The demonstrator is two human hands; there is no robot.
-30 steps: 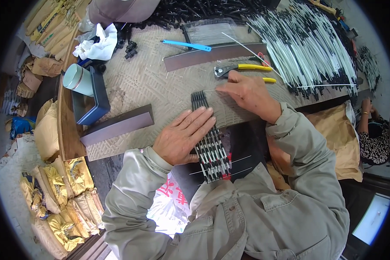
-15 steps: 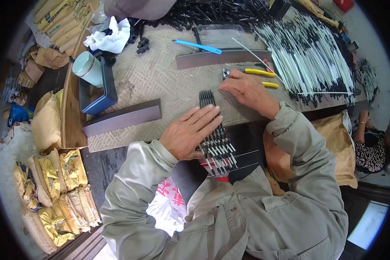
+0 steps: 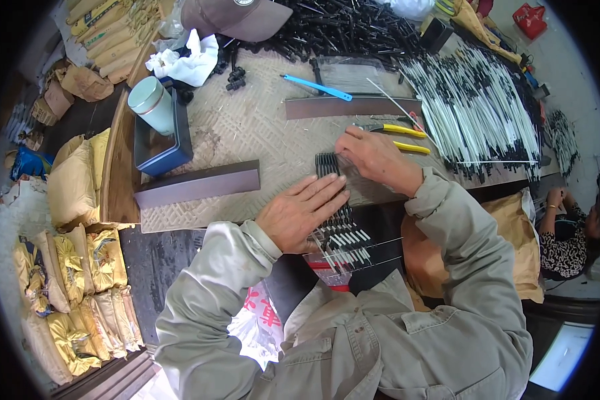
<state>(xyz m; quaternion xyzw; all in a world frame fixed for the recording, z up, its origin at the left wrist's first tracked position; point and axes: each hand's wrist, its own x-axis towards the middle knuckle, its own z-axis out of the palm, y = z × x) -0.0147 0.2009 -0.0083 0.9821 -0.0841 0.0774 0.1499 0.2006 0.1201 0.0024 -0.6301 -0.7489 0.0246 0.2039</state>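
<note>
Head view: left fingers (image 3: 327, 194) flat atop rods (image 3: 342, 217)

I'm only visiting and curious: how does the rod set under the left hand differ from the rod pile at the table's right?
The rod set is small; the rod pile is far larger. The set's rods lie neatly side by side, while the pile's overlap loosely. The left hand rests on the set; neither of the person's hands touches the pile. Both show black and white parts.
</note>
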